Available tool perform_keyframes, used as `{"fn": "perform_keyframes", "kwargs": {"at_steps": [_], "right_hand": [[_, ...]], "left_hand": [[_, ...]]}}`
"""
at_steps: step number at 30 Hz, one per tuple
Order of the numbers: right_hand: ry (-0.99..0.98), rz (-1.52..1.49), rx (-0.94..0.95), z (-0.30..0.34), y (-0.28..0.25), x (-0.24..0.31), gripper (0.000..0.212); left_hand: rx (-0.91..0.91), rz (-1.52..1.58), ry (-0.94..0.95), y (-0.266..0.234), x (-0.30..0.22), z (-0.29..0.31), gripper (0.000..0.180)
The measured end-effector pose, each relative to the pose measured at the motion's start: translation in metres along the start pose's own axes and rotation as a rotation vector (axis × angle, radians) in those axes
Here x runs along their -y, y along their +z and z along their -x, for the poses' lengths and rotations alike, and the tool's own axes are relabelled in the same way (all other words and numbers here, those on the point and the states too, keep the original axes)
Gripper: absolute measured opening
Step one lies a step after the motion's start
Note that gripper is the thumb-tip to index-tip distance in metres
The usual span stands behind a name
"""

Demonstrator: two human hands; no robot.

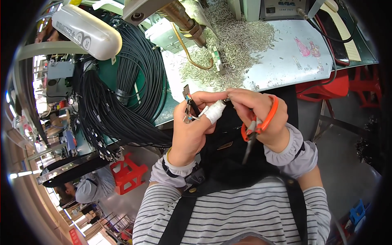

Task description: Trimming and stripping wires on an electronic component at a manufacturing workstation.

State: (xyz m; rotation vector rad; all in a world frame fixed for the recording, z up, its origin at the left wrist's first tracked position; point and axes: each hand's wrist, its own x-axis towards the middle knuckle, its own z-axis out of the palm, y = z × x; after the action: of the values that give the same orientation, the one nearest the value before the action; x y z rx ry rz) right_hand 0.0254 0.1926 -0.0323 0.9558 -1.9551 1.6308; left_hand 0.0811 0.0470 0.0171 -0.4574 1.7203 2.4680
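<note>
My left hand (188, 136) is closed on black cable ends (195, 108) with bare metal connectors (186, 90) and coloured wires showing. White tape (214, 112) wraps its thumb. My right hand (265, 116) carries orange-handled scissors (272, 110), their blades (247, 153) hanging down toward my lap. Its thumb and forefinger pinch together against the tip of the left forefinger. A small dark piece shows between the two hands, too covered to make out. Just beyond the hands lies a heap of small metal parts (208, 79).
A press-like machine head (190, 28) with a bent copper tube (183, 49) stands over the metal parts. Bundled black cables (134, 53) hang off the green bench at left. Red stools (127, 173) stand at left and right. A person (96, 185) sits at far left.
</note>
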Motion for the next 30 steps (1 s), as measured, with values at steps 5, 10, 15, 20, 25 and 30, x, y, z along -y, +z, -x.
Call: {"fn": "perform_keyframes", "kwargs": {"at_steps": [5, 10, 15, 20, 25, 30], "right_hand": [[0.103, 0.002, 0.091, 0.0, -0.001, 0.008, 0.027], [0.035, 0.02, -0.013, -0.002, 0.007, 0.001, 0.022], [-0.073, 0.069, -0.055, -0.001, 0.011, -0.006, 0.024], [0.432, 0.022, 0.244, -0.005, -0.017, 0.02, 0.027], [0.586, 0.286, 0.509, -0.004, -0.01, 0.022, 0.032], [0.619, 0.153, 0.534, 0.003, -0.004, 0.011, 0.025]], "left_hand": [[0.023, -0.097, 0.045, 0.002, 0.004, -0.002, 0.018], [-0.016, -0.057, -0.004, 0.001, 0.003, -0.003, 0.017], [-0.023, 0.031, -0.022, -0.008, 0.006, -0.003, 0.02], [-0.125, 0.008, 0.055, 0.0, 0.006, -0.002, 0.02], [-0.125, -0.084, 0.196, 0.002, 0.007, -0.002, 0.019], [-0.121, -0.093, 0.071, -0.005, 0.001, -0.013, 0.019]]}}
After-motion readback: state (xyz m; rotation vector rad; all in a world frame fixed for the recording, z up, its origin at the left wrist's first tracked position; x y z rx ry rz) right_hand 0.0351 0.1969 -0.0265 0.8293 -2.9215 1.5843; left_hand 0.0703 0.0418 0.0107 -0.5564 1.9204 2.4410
